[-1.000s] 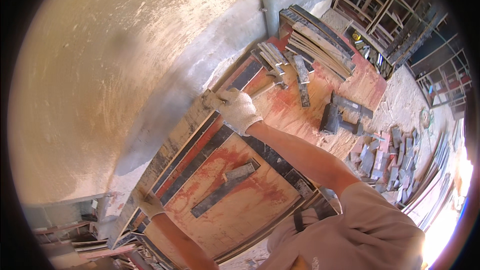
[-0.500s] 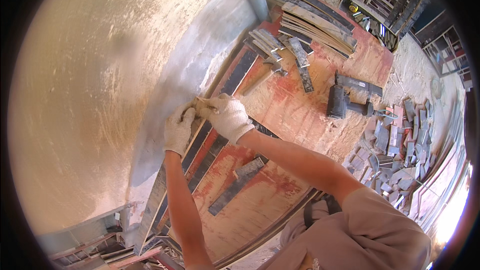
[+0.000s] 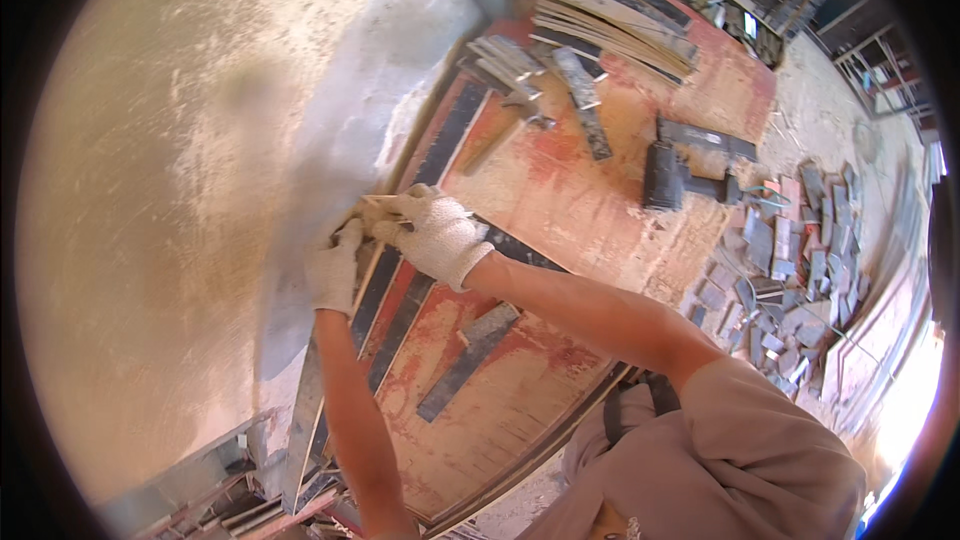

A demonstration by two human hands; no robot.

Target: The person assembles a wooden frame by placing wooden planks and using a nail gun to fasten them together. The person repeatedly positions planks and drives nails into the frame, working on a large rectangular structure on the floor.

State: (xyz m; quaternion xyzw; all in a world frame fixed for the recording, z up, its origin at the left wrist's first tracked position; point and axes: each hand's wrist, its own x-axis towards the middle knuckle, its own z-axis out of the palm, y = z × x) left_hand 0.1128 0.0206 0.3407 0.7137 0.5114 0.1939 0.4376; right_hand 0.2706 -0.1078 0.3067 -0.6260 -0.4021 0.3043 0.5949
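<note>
My left hand [image 3: 334, 268], in a white knitted glove, is closed around the upper part of a long wooden strip [image 3: 306, 418] standing on edge beside the wall. My right hand [image 3: 436, 236], gloved the same way, is closed at the strip's pale upper end, close to the left one. Its fingertips are partly hidden, so the exact grip is hard to see. Under my forearms lie dark strips [image 3: 402, 325] on a reddish, dusty board [image 3: 510, 380]. A short dark piece [image 3: 462, 377] rests there, with a small block [image 3: 490, 323] against its upper end.
Beyond my hands lies a hammer [image 3: 492, 148] near short wood pieces [image 3: 502, 65]. A black nail gun [image 3: 682, 170] rests to the right. Stacked long boards [image 3: 610, 30] are at the back. Offcuts [image 3: 800, 260] litter the floor at right. The wall [image 3: 200, 220] rises at left.
The view has shifted, so the bench things appear farther left and higher. Both hands stay together at the strip's upper end, the left sitting slightly lower against the right.
</note>
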